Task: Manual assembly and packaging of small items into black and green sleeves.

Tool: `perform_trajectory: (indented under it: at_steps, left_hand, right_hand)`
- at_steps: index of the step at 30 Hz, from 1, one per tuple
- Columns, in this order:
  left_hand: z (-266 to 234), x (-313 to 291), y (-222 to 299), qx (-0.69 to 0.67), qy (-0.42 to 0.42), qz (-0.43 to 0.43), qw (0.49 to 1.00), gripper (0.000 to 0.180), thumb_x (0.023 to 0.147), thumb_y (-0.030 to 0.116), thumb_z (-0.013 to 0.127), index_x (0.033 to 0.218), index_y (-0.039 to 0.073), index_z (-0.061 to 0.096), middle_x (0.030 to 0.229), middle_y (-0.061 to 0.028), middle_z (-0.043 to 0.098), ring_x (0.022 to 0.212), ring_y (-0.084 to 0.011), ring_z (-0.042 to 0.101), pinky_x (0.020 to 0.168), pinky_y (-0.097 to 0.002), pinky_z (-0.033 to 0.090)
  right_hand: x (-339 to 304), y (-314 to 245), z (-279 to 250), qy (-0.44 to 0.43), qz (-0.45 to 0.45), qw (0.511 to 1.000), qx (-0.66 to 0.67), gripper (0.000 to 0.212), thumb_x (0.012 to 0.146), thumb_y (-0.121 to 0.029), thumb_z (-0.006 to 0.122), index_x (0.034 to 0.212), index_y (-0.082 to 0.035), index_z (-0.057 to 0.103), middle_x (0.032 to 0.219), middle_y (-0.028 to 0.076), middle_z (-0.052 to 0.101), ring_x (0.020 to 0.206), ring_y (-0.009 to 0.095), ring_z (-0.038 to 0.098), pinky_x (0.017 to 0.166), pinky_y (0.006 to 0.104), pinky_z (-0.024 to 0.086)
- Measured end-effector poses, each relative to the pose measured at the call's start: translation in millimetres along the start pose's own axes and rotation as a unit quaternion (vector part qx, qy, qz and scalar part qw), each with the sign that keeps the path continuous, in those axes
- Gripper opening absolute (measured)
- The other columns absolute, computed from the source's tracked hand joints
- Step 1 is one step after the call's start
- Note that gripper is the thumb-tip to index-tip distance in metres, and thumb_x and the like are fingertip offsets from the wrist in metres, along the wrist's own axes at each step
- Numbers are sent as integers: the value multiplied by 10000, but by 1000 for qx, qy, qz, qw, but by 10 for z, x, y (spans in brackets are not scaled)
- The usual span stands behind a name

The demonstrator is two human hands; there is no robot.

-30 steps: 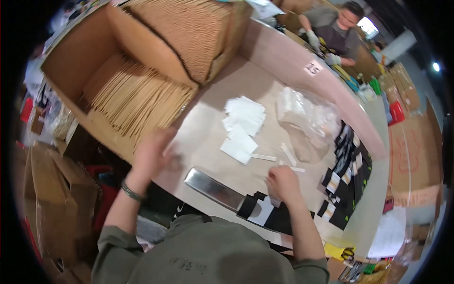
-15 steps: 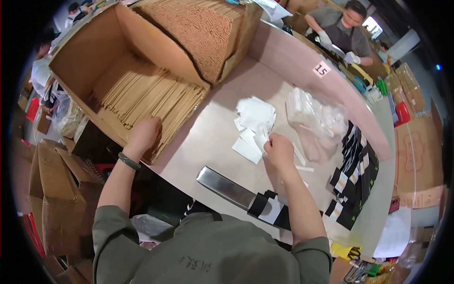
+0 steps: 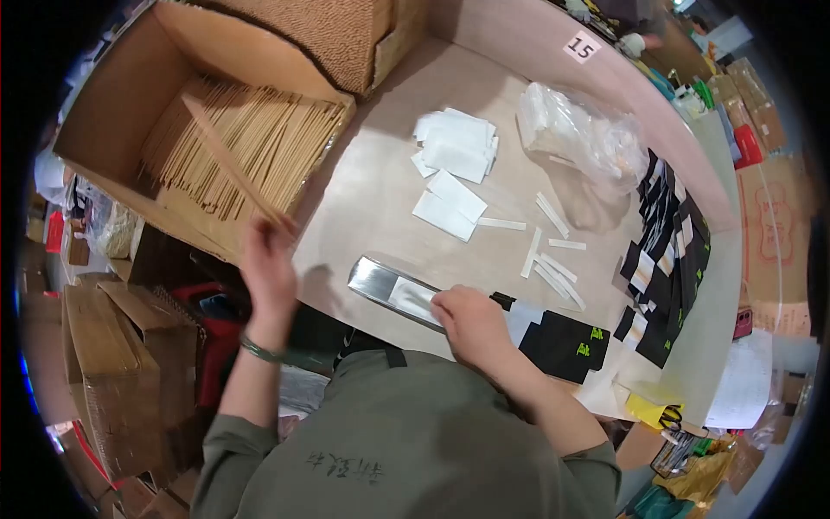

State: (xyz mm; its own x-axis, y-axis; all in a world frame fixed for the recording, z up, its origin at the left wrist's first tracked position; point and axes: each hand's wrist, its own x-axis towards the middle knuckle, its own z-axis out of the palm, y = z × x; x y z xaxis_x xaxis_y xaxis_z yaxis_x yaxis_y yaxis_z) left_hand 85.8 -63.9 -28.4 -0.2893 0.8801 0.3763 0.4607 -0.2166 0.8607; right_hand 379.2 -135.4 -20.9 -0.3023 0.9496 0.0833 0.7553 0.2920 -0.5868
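Note:
My left hand [image 3: 270, 268], blurred by motion, is closed around the lower end of a few thin wooden sticks [image 3: 226, 160]. They slant up over the open cardboard box [image 3: 333, 177], where many loose sticks [image 3: 259, 138] lie. At the table's front edge is a shiny metal trough [image 3: 367, 275]. On it lies a small white sheet [image 3: 406, 297], its right end under the closed fingers of my right hand [image 3: 474, 322]. Black sleeves with white bands and green marks [image 3: 562, 346] lie right of that hand. White sheets [image 3: 454, 143] are stacked farther back.
Narrow white strips [image 3: 553, 268] lie scattered mid-table beside a clear plastic bag [image 3: 588, 138] of white pieces. More black sleeves [image 3: 666, 259] overlap along the right side. A second box packed with sticks [image 3: 320, 39] stands behind the first. A pink partition [image 3: 519, 35] bounds the table.
My left hand has lifted sticks from the box. My right hand has come from the white sheets to the metal trough, where a white sheet now lies. The view has shifted.

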Motion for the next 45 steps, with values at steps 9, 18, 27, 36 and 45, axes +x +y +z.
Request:
perform_trajectory:
  at_steps: [9, 18, 27, 36, 45]
  left_hand:
    - [-96, -123, 99, -95, -455, -97, 880, 153, 976, 73, 584, 1055, -10, 686, 922, -35, 609, 874, -118, 554, 804, -249, 439]
    - [948, -670, 664, -61, -465, 114, 876, 211, 783, -37, 705, 983, 12, 661, 927, -114, 624, 870, -293, 634, 788, -347, 526]
    - [1104, -947, 989, -37, -452, 25, 891, 404, 821, 31, 697, 1202, 21, 562, 1179, -176, 564, 1007, -303, 609, 870, -366, 509]
    - [779, -358, 666, 244, -428, 267, 828, 533, 668, 255, 823, 1093, 64, 565, 927, -112, 592, 880, -312, 609, 749, -421, 498]
    - [925, -818, 1074, -153, -636, -45, 755, 368, 767, 216, 763, 941, -13, 534, 994, -159, 507, 849, -305, 560, 741, -374, 480]
  right_hand:
    - [-378, 64, -409, 52, -50, 997, -31, 302, 743, -152, 790, 942, -30, 600, 1204, 219, 584, 1144, 402, 554, 920, 459, 479]
    - [-390, 316, -271, 12, -106, 994, -34, 370, 693, -210, 823, 884, -8, 580, 1355, 249, 512, 1241, 414, 495, 1004, 483, 440]
    - [-375, 272, -170, 61, -64, 992, -91, 374, 677, -182, 793, 949, -19, 595, 1301, 226, 527, 1167, 409, 508, 979, 479, 447]
    - [-168, 500, -787, -13, -176, 984, 31, 143, 696, -139, 762, 764, -85, 648, 903, 147, 562, 835, 315, 586, 717, 412, 481]
    - [-670, 747, -996, -53, 16, 996, 76, 426, 772, -253, 766, 1094, -28, 601, 1281, 243, 528, 1241, 425, 476, 1025, 475, 418]
